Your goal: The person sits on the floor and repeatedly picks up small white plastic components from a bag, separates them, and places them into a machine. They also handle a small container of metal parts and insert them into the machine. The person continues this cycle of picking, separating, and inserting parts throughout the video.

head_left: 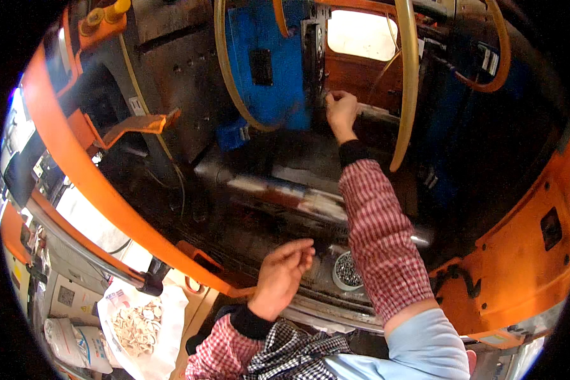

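Observation:
My right hand (342, 115) reaches deep into a dark machine, its fingers closed in a pinch beside a vertical dark metal column (313, 63). What the fingertips hold, if anything, is too small to make out. Nearer to me, my left hand (281, 277) hovers with its fingers stretched to the right and nothing visible in them. A round tub (347, 272) of small shiny metal parts stands beside my right forearm, which partly covers it. Behind the column is a blue panel (259, 69). A shiny metal cylinder or bar (291, 195) lies across between my hands.
Yellowish hoses (409, 82) hang down around my right hand. Orange frame parts (101, 183) curve along the left, with an orange bracket (139, 125) jutting inward. An orange panel (519, 253) flanks the right. At lower left, an open white bag (171, 316) holds many pale small pieces.

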The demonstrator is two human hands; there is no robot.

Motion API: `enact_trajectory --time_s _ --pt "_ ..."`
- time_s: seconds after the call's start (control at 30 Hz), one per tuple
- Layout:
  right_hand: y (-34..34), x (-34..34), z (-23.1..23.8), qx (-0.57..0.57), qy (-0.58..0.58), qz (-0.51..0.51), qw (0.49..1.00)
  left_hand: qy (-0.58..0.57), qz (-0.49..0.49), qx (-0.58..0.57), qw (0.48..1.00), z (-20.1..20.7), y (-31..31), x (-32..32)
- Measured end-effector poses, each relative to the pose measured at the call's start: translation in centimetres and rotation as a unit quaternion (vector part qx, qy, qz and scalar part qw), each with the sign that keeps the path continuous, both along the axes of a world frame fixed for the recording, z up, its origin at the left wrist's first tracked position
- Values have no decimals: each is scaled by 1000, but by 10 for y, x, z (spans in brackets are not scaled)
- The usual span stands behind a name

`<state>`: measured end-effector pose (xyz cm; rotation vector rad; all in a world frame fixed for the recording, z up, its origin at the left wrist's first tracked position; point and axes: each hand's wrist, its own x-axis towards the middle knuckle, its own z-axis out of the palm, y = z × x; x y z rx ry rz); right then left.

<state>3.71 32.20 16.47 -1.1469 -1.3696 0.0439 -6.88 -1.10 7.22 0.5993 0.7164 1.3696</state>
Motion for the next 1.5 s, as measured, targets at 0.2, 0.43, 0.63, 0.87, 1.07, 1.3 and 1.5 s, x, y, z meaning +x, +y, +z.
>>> enact_trajectory --time_s 0.2,0.43,0.63,0.87,1.07,1.3,1.5 --pt "50 -31 1 -91 82 -12 992 28 28 -78 996 3 -37 -6" --pt "69 -33 -4 -20 85 -37 995 13 31 -71 997 3 -40 -9" --pt "54 -31 5 -78 -28 -45 996 5 23 -64 998 -6 -39 -11" --pt "53 -32 5 -20 -37 -64 997 11 20 -54 998 -5 -38 -10" --pt "21 -35 23 -12 -109 -58 992 -3 20 -60 998 -11 -40 -10" --pt "60 -36 -3 24 -118 -58 991 63 28 -51 996 -7 -46 -8" --pt "99 -8 -19 7 -39 42 998 70 29 -3 997 1 -46 -8"
